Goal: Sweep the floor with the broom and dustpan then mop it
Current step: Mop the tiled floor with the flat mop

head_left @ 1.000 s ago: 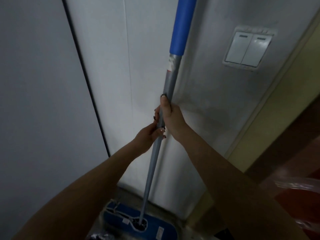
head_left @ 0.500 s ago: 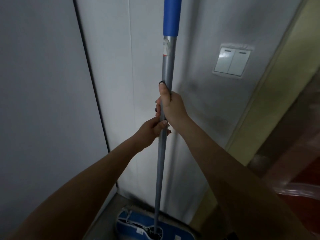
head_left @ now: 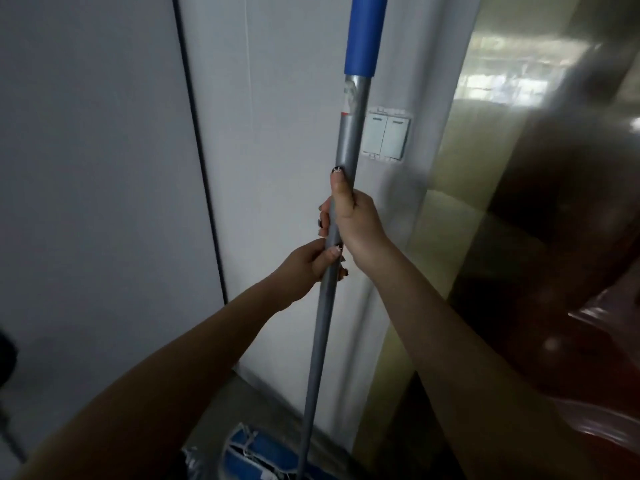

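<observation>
Both hands wrapped tight on the mop pole (head_left: 347, 147), by the white wall (head_left: 277, 133).
Right hand (head_left: 356, 223) above left hand (head_left: 308, 265); blue mop head (head_left: 249, 455) on grey floor (head_left: 221, 407), light switch (head_left: 386, 136) behind.

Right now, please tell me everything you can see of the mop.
The mop has a grey, metal-looking pole with a blue sleeve on top and a worn label below it. It stands almost upright near the white wall, its flat blue head on the floor. Both hands grip the pole, the right hand above the left hand.
</observation>
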Available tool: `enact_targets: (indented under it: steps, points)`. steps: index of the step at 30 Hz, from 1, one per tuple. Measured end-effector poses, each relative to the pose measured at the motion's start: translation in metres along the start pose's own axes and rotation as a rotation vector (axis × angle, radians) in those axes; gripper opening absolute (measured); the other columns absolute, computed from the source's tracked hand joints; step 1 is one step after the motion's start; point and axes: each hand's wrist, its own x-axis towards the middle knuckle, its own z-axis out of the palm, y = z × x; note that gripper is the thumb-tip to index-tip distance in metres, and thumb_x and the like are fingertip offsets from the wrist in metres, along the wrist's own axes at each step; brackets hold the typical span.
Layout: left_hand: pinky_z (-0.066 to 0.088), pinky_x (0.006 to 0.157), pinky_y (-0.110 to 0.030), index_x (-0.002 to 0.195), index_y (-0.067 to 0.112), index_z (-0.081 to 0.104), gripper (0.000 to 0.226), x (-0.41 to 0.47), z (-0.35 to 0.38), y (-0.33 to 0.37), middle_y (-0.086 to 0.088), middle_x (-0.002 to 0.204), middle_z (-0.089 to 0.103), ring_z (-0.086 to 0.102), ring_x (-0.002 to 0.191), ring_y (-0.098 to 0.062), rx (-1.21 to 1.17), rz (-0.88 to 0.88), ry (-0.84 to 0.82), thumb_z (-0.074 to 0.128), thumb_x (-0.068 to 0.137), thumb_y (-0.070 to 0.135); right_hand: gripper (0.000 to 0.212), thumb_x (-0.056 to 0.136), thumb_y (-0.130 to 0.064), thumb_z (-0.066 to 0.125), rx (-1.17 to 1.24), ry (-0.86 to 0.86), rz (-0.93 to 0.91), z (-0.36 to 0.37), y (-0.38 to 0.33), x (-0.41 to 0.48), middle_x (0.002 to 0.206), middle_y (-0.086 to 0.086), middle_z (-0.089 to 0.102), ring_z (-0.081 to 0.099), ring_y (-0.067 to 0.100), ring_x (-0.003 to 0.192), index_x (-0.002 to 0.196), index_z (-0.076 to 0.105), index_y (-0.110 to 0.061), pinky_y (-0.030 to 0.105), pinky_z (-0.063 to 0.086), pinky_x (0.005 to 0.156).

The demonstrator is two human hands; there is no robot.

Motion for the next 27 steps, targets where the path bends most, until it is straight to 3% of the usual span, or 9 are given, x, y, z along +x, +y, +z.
enact_targets:
  steps: [4,9,13,18,22,27]
  points:
    - [0.051,0.087,-0.031,0.106,0.004,0.056,0.033,-0.027,0.023,0.015,-0.006,0.092,0.066,0.066,0.086,-0.016,0.004,-0.052,0.081,0.041,0.097,0.031,0.056,0.094,-0.057,0.036,0.025,-0.040,0.007,-0.013,-0.012,-0.024,0.042,-0.007,0.053,0.054,0.003,0.040,0.057,0.049,-0.017,0.021,0.046,0.052]
    - [0.054,0.071,-0.014,0.112,-0.004,0.055,0.038,-0.066,0.032,0.035,-0.013,0.097,0.065,0.067,0.077,-0.008,-0.026,-0.071,0.151,0.042,0.097,0.028,0.056,0.092,-0.059,0.039,0.077,-0.115,0.036,-0.009,-0.032,-0.053,0.042,-0.006,0.052,0.053,0.005,0.039,0.058,0.049,-0.016,0.021,0.046,0.050]
    - [0.056,0.072,-0.017,0.110,-0.006,0.054,0.038,-0.104,0.028,0.048,-0.013,0.094,0.065,0.068,0.078,-0.013,-0.035,-0.081,0.219,0.044,0.096,0.027,0.056,0.091,-0.060,0.041,0.100,-0.191,0.033,0.006,-0.050,-0.077,0.041,-0.007,0.052,0.052,0.006,0.038,0.059,0.050,-0.015,0.021,0.047,0.048]
    - [0.057,0.081,-0.028,0.100,0.005,0.057,0.027,-0.166,0.009,0.054,-0.009,0.091,0.066,0.068,0.083,-0.017,-0.041,-0.104,0.295,0.045,0.095,0.029,0.056,0.093,-0.057,0.040,0.089,-0.302,-0.023,0.044,-0.074,-0.119,0.039,-0.007,0.051,0.052,0.006,0.037,0.055,0.048,-0.016,0.020,0.047,0.048]
    - [0.057,0.075,-0.023,0.090,0.013,0.058,0.020,-0.229,-0.005,0.061,-0.007,0.088,0.067,0.069,0.078,-0.013,-0.056,-0.113,0.385,0.048,0.093,0.030,0.058,0.093,-0.055,0.041,0.126,-0.361,-0.071,0.083,-0.095,-0.165,0.036,-0.006,0.048,0.049,0.005,0.034,0.051,0.046,-0.016,0.016,0.043,0.044]
    - [0.056,0.067,-0.016,0.094,0.004,0.056,0.024,-0.329,-0.022,0.081,-0.008,0.087,0.065,0.068,0.073,-0.009,-0.023,-0.119,0.516,0.048,0.094,0.026,0.058,0.093,-0.054,0.042,0.199,-0.467,-0.130,0.136,-0.134,-0.241,0.036,-0.004,0.048,0.047,0.011,0.033,0.048,0.045,-0.017,0.017,0.042,0.043]
